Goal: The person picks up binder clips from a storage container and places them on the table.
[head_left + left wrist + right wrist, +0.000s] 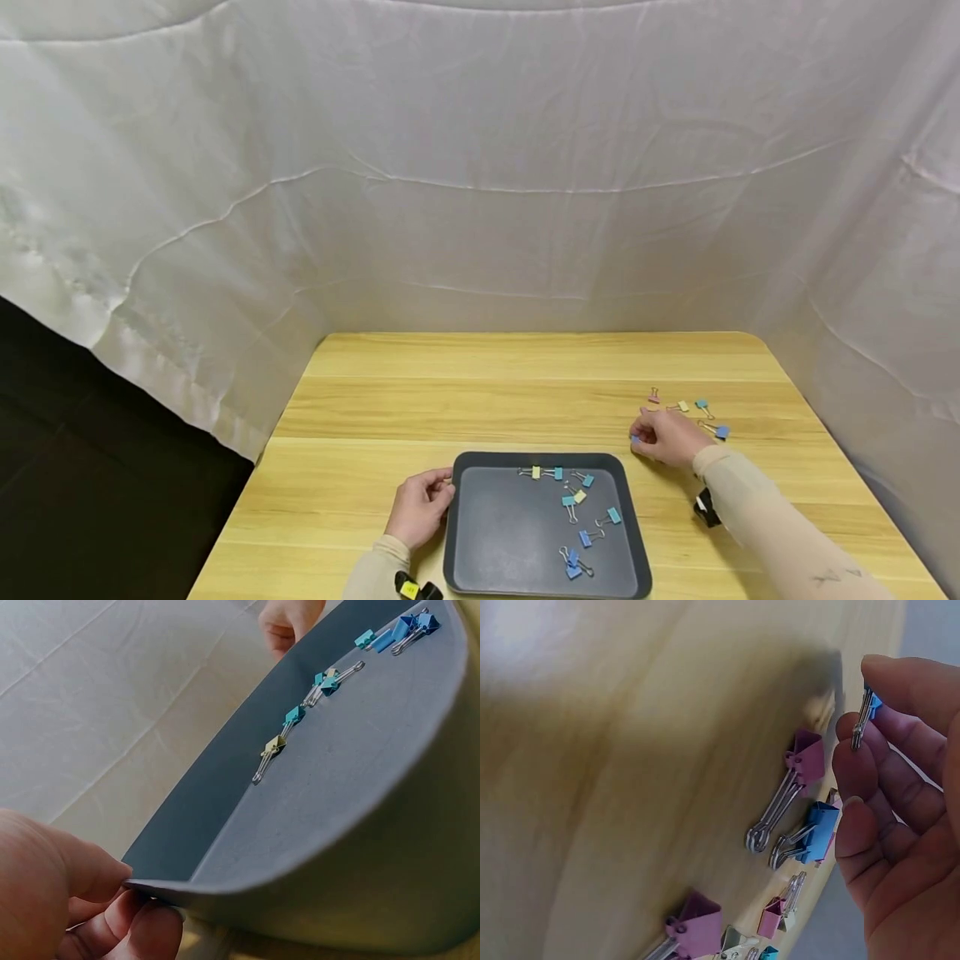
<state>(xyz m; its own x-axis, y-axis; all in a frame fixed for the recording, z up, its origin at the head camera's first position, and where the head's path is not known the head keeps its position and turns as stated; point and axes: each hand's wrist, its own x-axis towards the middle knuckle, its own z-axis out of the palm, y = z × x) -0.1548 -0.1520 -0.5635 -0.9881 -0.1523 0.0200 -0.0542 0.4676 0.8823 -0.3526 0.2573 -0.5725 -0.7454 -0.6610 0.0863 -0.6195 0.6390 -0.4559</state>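
a blue clip is being pinched by the right hand, beyond the far-right corner of the tray gripped by the left hand.

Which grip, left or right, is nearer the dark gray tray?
Left. The left grip pinches the tray at its edge; the right grip is apart from it, beyond the far right corner, pinching a blue binder clip.

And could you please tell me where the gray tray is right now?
In the head view, the gray tray lies at the bottom, on the wooden table, just right of the left hand, which pinches its rim.
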